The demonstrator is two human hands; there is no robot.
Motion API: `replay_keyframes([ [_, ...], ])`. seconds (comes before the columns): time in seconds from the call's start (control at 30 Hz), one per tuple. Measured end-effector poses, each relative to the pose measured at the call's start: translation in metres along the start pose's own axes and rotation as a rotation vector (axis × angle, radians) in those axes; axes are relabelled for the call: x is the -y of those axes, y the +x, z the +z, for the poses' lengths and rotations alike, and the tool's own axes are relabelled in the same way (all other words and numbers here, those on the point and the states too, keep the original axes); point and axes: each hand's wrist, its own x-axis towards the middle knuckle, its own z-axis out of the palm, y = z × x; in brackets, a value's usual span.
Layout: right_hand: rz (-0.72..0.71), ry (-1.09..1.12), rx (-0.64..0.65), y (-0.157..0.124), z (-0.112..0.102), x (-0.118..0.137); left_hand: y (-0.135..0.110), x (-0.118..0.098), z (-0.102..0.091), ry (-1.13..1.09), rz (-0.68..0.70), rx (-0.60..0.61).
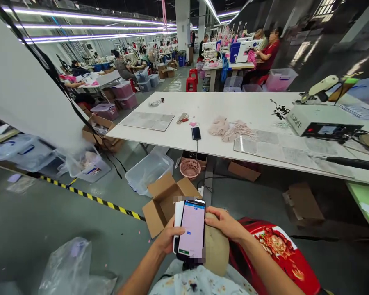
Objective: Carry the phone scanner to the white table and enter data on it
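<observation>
My left hand (167, 237) is closed around the left side of a smartphone (193, 229), its thumb lying at the edge of the lit screen. Behind the phone a white flat thing (178, 215) shows along its left side; what it is cannot be made out. Close to the phone's right edge, my right hand (225, 223) has curled fingers at the top of a beige, smooth, cloth-like piece (217, 250). This piece rests over my lap, and its lower part lies against my patterned clothing (199, 282).
Ahead stands a white table (178, 98) with a dark phone (196, 133) on a cable, pinkish fabric (230, 128), and a control box (322, 121) with a black-handled tool (353, 163). An open carton (166, 200) and a clear bin (149, 172) sit below. Several people work at sewing machines behind.
</observation>
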Motion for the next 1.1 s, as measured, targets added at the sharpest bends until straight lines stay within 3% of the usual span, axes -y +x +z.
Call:
replay_keyframes([
  [0.07,0.092,0.121,-0.015,0.007,-0.001,0.004,0.009,-0.009,-0.003,-0.015,0.0,0.032],
  [0.17,0.147,0.121,-0.127,0.019,0.0,0.008,0.019,-0.018,-0.008,-0.032,-0.003,0.043],
  [0.3,0.142,-0.024,-0.219,0.037,-0.001,0.014,0.031,-0.025,-0.013,-0.048,0.006,0.066],
  [0.53,0.071,-0.051,-0.206,0.054,-0.019,0.031,0.056,-0.042,-0.001,-0.07,0.029,0.034],
  [0.67,0.023,-0.047,-0.191,0.064,-0.052,0.033,0.076,-0.053,0.011,-0.08,0.092,-0.012],
  [0.77,-0.011,0.098,-0.139,0.072,-0.088,0.035,0.094,-0.059,0.023,-0.083,0.146,-0.044],
  [0.93,0.154,0.395,0.065,0.072,-0.141,0.046,0.132,-0.062,0.057,-0.108,0.237,-0.146],
  [1.0,0.194,0.411,0.118,0.068,-0.16,0.053,0.152,-0.06,0.071,-0.113,0.266,-0.168],
  [1.1,0.216,0.345,0.099,0.064,-0.19,0.065,0.18,-0.053,0.091,-0.138,0.287,-0.188],
])
